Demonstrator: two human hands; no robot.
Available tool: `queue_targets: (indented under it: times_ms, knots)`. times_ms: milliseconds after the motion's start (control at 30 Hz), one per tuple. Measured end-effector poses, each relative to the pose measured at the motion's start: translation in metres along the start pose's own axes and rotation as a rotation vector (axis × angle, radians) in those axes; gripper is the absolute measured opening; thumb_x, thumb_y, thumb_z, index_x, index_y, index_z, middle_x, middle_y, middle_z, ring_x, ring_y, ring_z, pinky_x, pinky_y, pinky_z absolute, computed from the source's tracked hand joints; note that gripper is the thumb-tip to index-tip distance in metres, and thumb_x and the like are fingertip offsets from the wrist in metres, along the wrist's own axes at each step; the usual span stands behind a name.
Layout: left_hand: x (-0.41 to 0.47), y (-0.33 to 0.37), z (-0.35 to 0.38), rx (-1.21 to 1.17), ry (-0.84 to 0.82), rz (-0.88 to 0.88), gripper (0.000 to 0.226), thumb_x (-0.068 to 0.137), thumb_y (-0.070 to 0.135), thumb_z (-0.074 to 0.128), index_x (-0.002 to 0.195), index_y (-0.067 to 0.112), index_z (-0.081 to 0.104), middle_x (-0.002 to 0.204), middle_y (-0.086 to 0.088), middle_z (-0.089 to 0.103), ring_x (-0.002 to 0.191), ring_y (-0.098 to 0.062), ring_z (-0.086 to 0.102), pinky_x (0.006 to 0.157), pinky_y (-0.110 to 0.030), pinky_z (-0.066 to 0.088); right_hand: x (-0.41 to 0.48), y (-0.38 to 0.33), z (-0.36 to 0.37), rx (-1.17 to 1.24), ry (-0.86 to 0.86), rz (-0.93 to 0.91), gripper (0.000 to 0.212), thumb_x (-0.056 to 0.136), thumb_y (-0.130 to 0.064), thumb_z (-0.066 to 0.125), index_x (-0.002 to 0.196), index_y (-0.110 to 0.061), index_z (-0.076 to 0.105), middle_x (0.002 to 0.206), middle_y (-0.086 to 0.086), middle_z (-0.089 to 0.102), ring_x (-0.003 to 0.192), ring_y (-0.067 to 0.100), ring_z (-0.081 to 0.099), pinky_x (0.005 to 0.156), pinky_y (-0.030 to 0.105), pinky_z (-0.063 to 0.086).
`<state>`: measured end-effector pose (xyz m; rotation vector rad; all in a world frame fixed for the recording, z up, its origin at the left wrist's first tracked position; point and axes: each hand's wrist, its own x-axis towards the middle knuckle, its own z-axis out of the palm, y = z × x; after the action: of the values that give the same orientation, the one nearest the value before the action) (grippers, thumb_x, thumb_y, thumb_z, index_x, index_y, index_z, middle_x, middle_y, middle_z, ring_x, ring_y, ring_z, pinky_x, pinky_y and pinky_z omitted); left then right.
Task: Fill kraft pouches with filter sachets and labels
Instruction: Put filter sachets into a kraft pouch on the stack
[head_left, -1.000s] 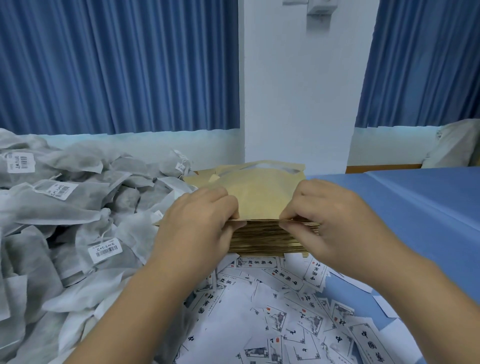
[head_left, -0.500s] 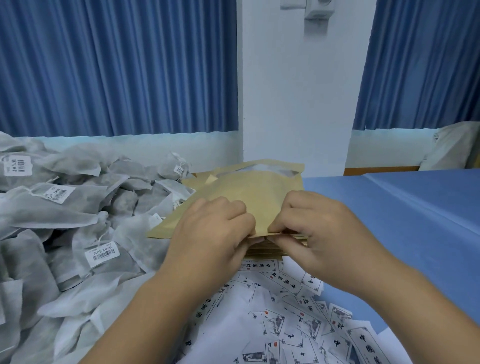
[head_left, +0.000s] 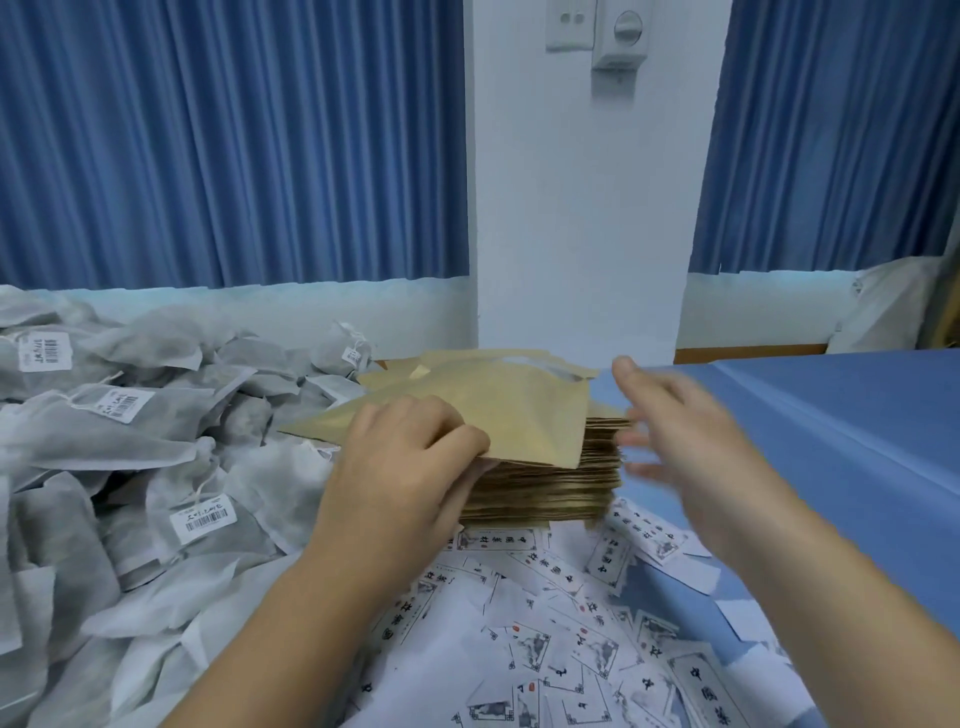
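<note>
Blue pleated curtains (head_left: 234, 140) hang behind our blue-clothed table (head_left: 831, 441). Our left hand (head_left: 405, 457) grips the near edge of the top flat brown kraft pouch (head_left: 519, 410), which lies skewed on the stack of kraft pouches (head_left: 550, 488). Our right hand (head_left: 675, 421), blurred, is spread wide just beside the stack, holding nothing. Grey mesh filter sachets (head_left: 130, 441) are heaped at left, and white printed labels (head_left: 545, 623) lie scattered in front.

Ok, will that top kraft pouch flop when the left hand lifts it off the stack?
Probably light and fairly stiff: the top kraft pouch sticks out past the stack without drooping, gripped only by the left hand. Smooth paper, so it likely slides off easily.
</note>
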<state>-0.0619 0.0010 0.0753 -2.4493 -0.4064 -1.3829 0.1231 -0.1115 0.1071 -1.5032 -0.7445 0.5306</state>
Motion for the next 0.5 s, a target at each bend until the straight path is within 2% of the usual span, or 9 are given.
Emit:
queue_targets:
  times_ms: [67, 100, 133, 200, 267, 333, 400, 433, 500]
  knots:
    - [-0.003, 0.006, 0.004, -0.048, -0.006, 0.005, 0.023, 0.09, 0.021, 0.052, 0.088, 0.009, 0.071, 0.082, -0.005, 0.059, 0.075, -0.025, 0.052, 0.068, -0.04, 0.044, -0.002, 0.003, -0.002, 0.43, -0.357, 0.383, 0.054, 0.079, -0.051, 0.062, 0.114, -0.009, 0.057, 0.093, 0.011, 0.063, 0.073, 0.028, 0.066, 0.056, 0.032, 0.053]
    - [-0.006, 0.009, 0.006, -0.073, -0.024, 0.017, 0.024, 0.09, 0.021, 0.051, 0.091, 0.009, 0.072, 0.084, -0.005, 0.058, 0.077, -0.025, 0.052, 0.068, -0.04, 0.045, -0.006, 0.008, 0.002, 0.551, -0.488, 0.454, 0.048, 0.082, -0.042, 0.061, 0.114, -0.005, 0.057, 0.091, 0.016, 0.065, 0.074, 0.032, 0.067, 0.052, 0.031, 0.054]
    - [-0.01, 0.012, 0.008, -0.101, -0.049, 0.03, 0.025, 0.091, 0.022, 0.051, 0.095, 0.01, 0.072, 0.087, -0.005, 0.059, 0.08, -0.024, 0.053, 0.07, -0.039, 0.045, -0.012, 0.013, 0.008, 0.622, -0.567, 0.462, 0.039, 0.085, -0.028, 0.058, 0.113, -0.002, 0.058, 0.091, 0.018, 0.067, 0.075, 0.034, 0.067, 0.051, 0.031, 0.055]
    - [-0.018, 0.014, 0.01, -0.178, -0.089, 0.002, 0.029, 0.093, 0.032, 0.049, 0.105, 0.016, 0.069, 0.096, -0.002, 0.06, 0.09, -0.019, 0.055, 0.079, -0.036, 0.044, -0.019, 0.019, 0.023, 0.692, -0.606, 0.424, 0.024, 0.085, 0.0, 0.05, 0.108, 0.004, 0.057, 0.089, 0.022, 0.069, 0.074, 0.034, 0.069, 0.052, 0.031, 0.057]
    - [-0.025, 0.011, 0.008, -0.297, -0.044, -0.268, 0.032, 0.091, 0.04, 0.048, 0.119, 0.028, 0.058, 0.11, 0.008, 0.056, 0.103, -0.012, 0.053, 0.085, -0.031, 0.042, -0.021, 0.022, 0.032, 0.738, -0.533, 0.388, 0.033, 0.081, 0.015, 0.04, 0.109, 0.004, 0.053, 0.096, 0.026, 0.068, 0.079, 0.039, 0.069, 0.052, 0.032, 0.057]
    - [-0.026, 0.005, 0.002, -0.416, 0.1, -0.741, 0.038, 0.09, 0.045, 0.054, 0.126, 0.036, 0.046, 0.122, 0.013, 0.049, 0.112, -0.005, 0.048, 0.085, -0.022, 0.038, -0.018, 0.023, 0.03, 0.77, -0.452, 0.326, 0.045, 0.079, 0.018, 0.034, 0.115, -0.006, 0.049, 0.109, 0.029, 0.062, 0.085, 0.047, 0.067, 0.053, 0.033, 0.056]
    - [-0.019, -0.001, 0.001, -0.595, 0.179, -1.178, 0.054, 0.087, 0.042, 0.063, 0.134, 0.03, 0.04, 0.128, 0.006, 0.049, 0.112, -0.008, 0.052, 0.083, -0.02, 0.036, -0.017, 0.021, 0.02, 0.752, -0.382, 0.243, 0.048, 0.079, 0.017, 0.032, 0.114, -0.012, 0.048, 0.11, 0.027, 0.06, 0.083, 0.048, 0.067, 0.053, 0.031, 0.056]
    - [-0.014, 0.0, 0.003, -0.73, 0.173, -1.315, 0.061, 0.085, 0.041, 0.067, 0.137, 0.026, 0.039, 0.128, 0.003, 0.051, 0.104, -0.01, 0.057, 0.081, -0.021, 0.039, -0.016, 0.02, 0.013, 0.727, -0.335, 0.2, 0.048, 0.078, 0.016, 0.032, 0.114, -0.012, 0.048, 0.11, 0.025, 0.061, 0.083, 0.047, 0.067, 0.052, 0.031, 0.055]
    - [0.001, 0.012, 0.011, -1.092, 0.141, -1.43, 0.062, 0.084, 0.039, 0.07, 0.135, 0.017, 0.045, 0.121, -0.003, 0.061, 0.089, -0.013, 0.066, 0.075, -0.024, 0.05, -0.014, 0.021, -0.004, 0.69, -0.231, 0.145, 0.048, 0.078, 0.014, 0.035, 0.114, -0.013, 0.051, 0.112, 0.022, 0.062, 0.089, 0.045, 0.067, 0.053, 0.03, 0.055]
